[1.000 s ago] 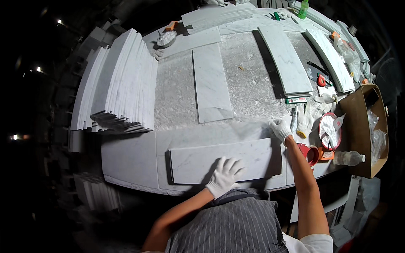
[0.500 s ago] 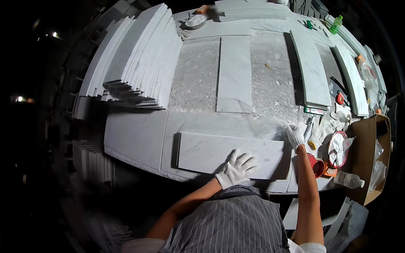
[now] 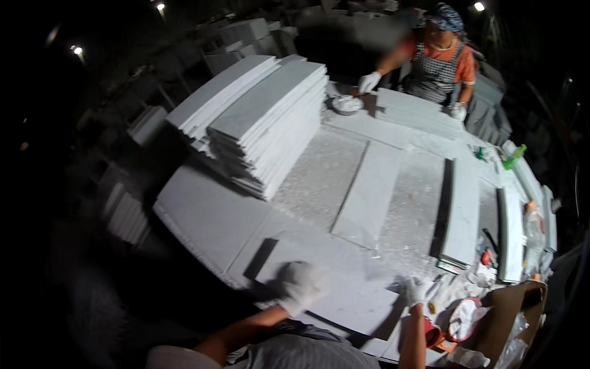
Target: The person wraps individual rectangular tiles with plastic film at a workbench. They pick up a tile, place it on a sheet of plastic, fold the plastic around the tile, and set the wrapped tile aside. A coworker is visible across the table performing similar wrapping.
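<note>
A long pale marble slab (image 3: 359,302) lies crosswise on the work surface in front of me. My left hand (image 3: 300,286), in a white knitted glove, is over the slab's left part; motion smears its fingers, so I cannot tell whether it touches the stone. My right hand (image 3: 418,291), also gloved, is by the slab's far right corner, its fingers too blurred to read. Near it are a red container (image 3: 432,333), a red-rimmed bowl of white paste (image 3: 465,318) and several white gloves or rags.
Tall stacks of slabs (image 3: 270,123) stand at the left. Single slabs (image 3: 370,194) lie beyond my hands. A cardboard box (image 3: 507,320) and a clear bottle (image 3: 468,357) are at the right. A co-worker (image 3: 436,61) in a checked apron stands across the table, hands by slabs (image 3: 418,114).
The view has tilted and risen, bringing the co-worker into sight. My left hand has moved from the slab's near middle toward its left end. My right hand stays near the right end.
</note>
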{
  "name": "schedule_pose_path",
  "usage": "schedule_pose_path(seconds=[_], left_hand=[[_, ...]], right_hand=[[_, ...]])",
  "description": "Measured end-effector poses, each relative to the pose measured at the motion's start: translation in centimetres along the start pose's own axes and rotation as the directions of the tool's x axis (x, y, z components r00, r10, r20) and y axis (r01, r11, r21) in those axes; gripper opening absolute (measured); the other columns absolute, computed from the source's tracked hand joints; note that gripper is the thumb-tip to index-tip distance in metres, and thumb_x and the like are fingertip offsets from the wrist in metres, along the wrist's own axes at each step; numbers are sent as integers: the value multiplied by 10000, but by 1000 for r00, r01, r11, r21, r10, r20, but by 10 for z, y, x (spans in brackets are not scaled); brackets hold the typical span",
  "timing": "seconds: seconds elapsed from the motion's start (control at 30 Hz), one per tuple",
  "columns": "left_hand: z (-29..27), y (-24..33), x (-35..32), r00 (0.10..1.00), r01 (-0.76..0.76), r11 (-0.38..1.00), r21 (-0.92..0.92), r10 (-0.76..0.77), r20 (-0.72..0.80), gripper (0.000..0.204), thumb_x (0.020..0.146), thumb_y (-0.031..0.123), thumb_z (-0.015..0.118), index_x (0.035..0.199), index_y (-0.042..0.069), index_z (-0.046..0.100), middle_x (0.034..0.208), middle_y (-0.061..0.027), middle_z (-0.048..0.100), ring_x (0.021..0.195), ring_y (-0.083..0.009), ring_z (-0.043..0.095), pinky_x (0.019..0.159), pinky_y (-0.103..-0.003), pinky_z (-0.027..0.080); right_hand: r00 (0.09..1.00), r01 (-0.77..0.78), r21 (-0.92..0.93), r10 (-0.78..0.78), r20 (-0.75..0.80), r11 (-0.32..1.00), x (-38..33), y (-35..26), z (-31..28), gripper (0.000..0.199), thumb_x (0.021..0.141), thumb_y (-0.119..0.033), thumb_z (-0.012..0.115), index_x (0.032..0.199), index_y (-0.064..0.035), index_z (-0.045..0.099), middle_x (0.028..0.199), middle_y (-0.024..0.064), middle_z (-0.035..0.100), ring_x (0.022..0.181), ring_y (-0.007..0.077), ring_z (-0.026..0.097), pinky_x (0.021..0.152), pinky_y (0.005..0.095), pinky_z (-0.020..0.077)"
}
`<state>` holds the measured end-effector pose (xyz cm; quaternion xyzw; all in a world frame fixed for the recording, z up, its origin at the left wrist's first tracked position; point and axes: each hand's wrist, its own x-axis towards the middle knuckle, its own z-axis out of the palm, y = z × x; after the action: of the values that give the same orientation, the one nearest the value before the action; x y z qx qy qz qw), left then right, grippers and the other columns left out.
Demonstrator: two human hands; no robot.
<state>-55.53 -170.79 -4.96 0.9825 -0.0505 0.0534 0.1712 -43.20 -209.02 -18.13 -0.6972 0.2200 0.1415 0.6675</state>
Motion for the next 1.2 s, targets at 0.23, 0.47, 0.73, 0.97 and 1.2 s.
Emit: schedule_pose_path(seconds=[0.23,0.47,0.73,0.97,1.2], left_hand=[[-5,-115,-30,731,669,736,-104,-677,-90,790,769,490,733,1391,92,453,1270,-210,585,1169,-399,541,957,-479,447],[0,-140,-19,669,704,611,-361,-742,49,731,818,473,644,1395,60,466,1246,-244,606,1147,-400,579,950,-444,464],[2,-143,-17,661,688,614,-387,-750,-17,587,853,400,593,1304,26,565,1235,-236,614,1171,-391,570,988,-427,450],[6,-152,-20,700,666,635,-391,-713,35,613,863,407,591,1338,24,530,1281,-233,588,1200,-382,550,1001,-429,440],[-13,-135,-20,708,675,653,-343,-704,54,691,862,451,603,1381,16,463,1286,-252,577,1201,-397,548,988,-443,443]], right_hand=[[943,332,-3,-332,7,943,-35,-30,25,181,957,-177,585,942,-22,675,814,1,640,752,76,550,697,237,439],[933,358,160,-357,-34,920,-48,-24,26,167,974,-171,567,971,-44,675,830,-28,614,768,63,527,707,230,428],[957,283,270,-289,-20,920,-39,-13,39,154,969,-171,575,924,-53,663,761,-36,597,687,63,516,637,227,423],[955,281,338,-297,-4,898,-35,-13,38,142,965,-183,594,957,-47,633,849,-16,649,742,68,560,661,234,448],[950,226,100,-242,198,969,-21,-19,37,167,894,-85,659,1053,-50,620,920,8,645,795,94,582,690,244,479]])
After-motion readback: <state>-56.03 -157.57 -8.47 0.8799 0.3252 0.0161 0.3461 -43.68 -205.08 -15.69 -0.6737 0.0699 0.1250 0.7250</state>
